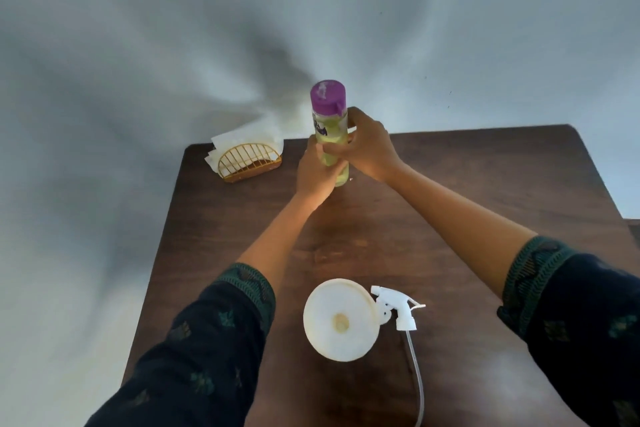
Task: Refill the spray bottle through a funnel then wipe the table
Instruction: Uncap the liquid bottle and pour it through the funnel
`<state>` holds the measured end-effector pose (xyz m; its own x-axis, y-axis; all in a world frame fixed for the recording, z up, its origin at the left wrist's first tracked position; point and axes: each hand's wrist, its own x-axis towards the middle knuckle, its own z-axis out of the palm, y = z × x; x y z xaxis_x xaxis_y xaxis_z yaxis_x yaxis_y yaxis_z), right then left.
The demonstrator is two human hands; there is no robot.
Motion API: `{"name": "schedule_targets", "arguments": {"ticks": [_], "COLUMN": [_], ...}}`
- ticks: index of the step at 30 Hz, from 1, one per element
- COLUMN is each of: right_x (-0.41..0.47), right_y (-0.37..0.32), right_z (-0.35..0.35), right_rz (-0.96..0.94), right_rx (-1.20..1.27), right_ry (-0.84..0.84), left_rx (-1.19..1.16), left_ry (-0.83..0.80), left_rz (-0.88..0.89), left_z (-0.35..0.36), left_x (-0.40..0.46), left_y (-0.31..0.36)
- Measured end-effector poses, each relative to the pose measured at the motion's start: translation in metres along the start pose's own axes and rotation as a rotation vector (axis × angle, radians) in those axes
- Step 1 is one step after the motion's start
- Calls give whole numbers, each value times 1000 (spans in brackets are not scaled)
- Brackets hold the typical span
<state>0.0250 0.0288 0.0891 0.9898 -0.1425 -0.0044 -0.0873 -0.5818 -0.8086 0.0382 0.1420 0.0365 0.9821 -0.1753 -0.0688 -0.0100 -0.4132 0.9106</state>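
Both hands, left hand point(313, 173) and right hand point(369, 146), clamped on purple-capped refill bottle point(329, 130) near table point(485, 184) far edge; next likely uncapping, pouring into funnel point(341, 321).

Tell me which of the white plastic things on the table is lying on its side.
The spray trigger head lies on its side, its dip tube trailing along the table. The funnel beside it stands mouth up.

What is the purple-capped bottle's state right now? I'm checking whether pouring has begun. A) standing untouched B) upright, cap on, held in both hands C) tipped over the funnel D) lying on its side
B: the purple-capped bottle stands upright, capped, gripped by left hand and right hand, far from the funnel.
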Motion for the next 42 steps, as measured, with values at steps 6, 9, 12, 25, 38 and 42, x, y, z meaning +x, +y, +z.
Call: {"name": "schedule_targets", "arguments": {"ticks": [6,9,12,25,38,42], "right_x": [-33,-50,-64,-129,-146,-148], "right_y": [-50,-79,-104,-224,-258,-263], "right_z": [-36,-58,-79,-162,-190,-187], "right_rz": [-106,-169,-194,-456,-517,-453], "right_rx": [8,5,-15,-181,-360,-582], "right_ry": [52,81,86,123,-289,-147], "left_rx": [-33,-30,-18,17,-10,0], "left_ry": [61,107,150,190,109,101], "left_rz": [157,222,260,384,373,344], "left_z": [-23,-37,-49,-76,-87,-85], "left_x": [-33,-52,-70,-143,-169,-170], "left_y": [47,76,103,160,160,160]}}
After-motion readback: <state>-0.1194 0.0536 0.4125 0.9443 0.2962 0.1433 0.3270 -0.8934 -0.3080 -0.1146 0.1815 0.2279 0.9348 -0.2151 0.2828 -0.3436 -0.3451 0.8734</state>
